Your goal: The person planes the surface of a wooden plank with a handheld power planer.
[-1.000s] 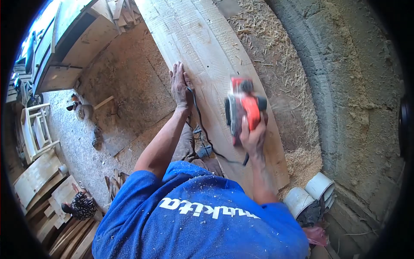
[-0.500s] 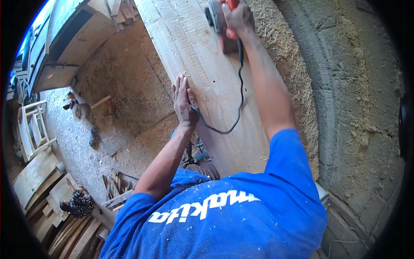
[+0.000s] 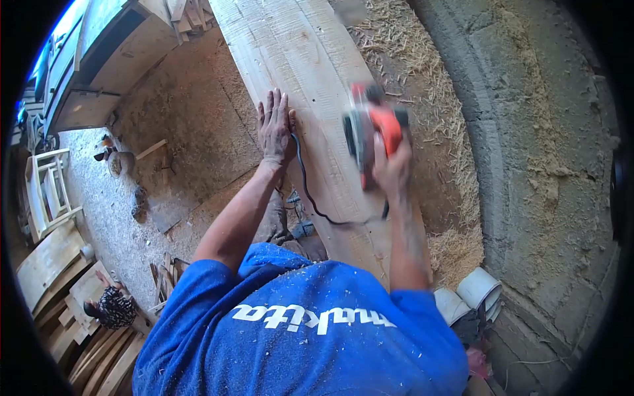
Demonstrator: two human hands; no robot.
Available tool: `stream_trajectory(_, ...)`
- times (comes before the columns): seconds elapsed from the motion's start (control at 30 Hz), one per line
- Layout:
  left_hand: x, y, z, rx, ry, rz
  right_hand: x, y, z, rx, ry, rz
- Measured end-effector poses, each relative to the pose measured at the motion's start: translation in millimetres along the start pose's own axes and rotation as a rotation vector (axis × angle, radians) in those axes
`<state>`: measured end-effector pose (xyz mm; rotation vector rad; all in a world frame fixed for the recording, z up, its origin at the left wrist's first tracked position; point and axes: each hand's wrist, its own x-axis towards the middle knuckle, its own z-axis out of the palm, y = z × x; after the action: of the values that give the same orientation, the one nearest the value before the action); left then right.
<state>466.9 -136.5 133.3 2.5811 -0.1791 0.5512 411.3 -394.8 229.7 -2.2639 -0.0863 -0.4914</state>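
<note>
the right hand [image 3: 391, 165] is closed around the grip of a red and black power tool [image 3: 375, 135], which sits on a long pale board [image 3: 290, 59], close to its right edge. the tool and this hand are blurred, so the placing of each finger is hard to make out. the forearm reaches up over the lower part of the board.

the left hand [image 3: 275, 131] is open, palm down on the left edge of the board, fingers stretched out toward the far end. it grips nothing around its middle, though a dark cord [image 3: 305, 178] meets it at the thumb side; whether the cord passes under the palm cannot be told. from there the cord curves down across the board and then rightward to the back of the tool.

the board runs from the top of the view down toward the person's body, slanting to the right, with rough streaks along its face and a small dark spot between the two hands. what bears it is hidden.

curled wood shavings [image 3: 422, 56] lie along the right of the board, beside a rough grey concrete surface [image 3: 528, 165]. pale buckets [image 3: 479, 288] stand at the lower right, near the blue shirt [image 3: 297, 350] with white lettering. at the far left are a wooden frame [image 3: 54, 191] and, lower down, another person [image 3: 115, 307] in a patterned top, near stacked curved planks [image 3: 105, 360].
</note>
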Motion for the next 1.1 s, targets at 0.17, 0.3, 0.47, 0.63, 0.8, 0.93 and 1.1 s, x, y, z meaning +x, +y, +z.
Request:
stream_trajectory(0.17, 0, 4, 7, 0.059, -0.07, 0.053, -177, -32, -87, 0.012, -0.053, 0.466)
stream_trajectory(0.3, 0, 0, 10, 0.109, -0.083, 0.094, -178, -28, -91, -0.012, -0.115, 0.554)
stream_trajectory(0.47, 4, 2, 8, 0.093, -0.069, 0.071, -46, -2, -49, 0.181, -0.119, 0.406)
stream_trajectory(0.63, 8, 9, 1, 0.06, -0.062, 0.03, 71, 24, 7, 0.075, -0.096, 0.165)
stream_trajectory(0.8, 10, 8, -1, 0.025, -0.083, -0.009, 176, 32, 60, 0.039, -0.114, 0.041)
stream_trajectory(0.93, 12, 8, -3, 0.037, -0.1, -0.018, 257, 39, 109, 0.046, -0.104, -0.076)
stream_trajectory(1.1, 11, 10, -5, 0.0, -0.087, -0.033, 331, 23, 157, 0.09, -0.095, 0.022)
